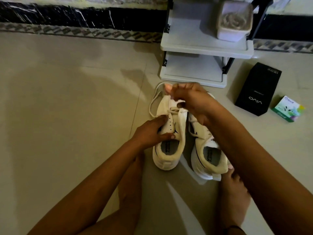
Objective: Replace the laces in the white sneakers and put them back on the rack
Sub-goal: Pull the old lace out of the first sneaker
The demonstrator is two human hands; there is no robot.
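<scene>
Two white sneakers sit side by side on a pale tiled floor (67, 99), between the bare feet of a seated person, toes pointing away towards a shoe rack (203, 48). The half-laced sneaker (180, 133) lies on the person's left; its long axis runs straight from the body to the rack. A white lace (153, 100) crosses only the eyelets nearest the toe, and the holes closer to the ankle are bare.

Over that toe end hovers the right hand (188, 97). Its grip is closed, thumb and curled fingers apparently pinching one end of the lace, which loops out to the left and back to the shoe. The bare eyelets therefore lie below this hand and nearer the body, so the threading likely has to come back towards the person. The left hand (150, 131) is the nearer one: its grip is open, fingers fairly straight along the eyelet row, thumb across the shoe's mouth, steadying it.

Partly hidden by the right forearm, the other sneaker (209, 156) stands just beside the first.

The rack is low and white, with a lidded white container (234, 22) on its upper shelf. A black carton (258, 90) and a small green box (288, 108) lie on the floor to the right. Dark marble skirting (67, 16) runs behind. The light is dim.
</scene>
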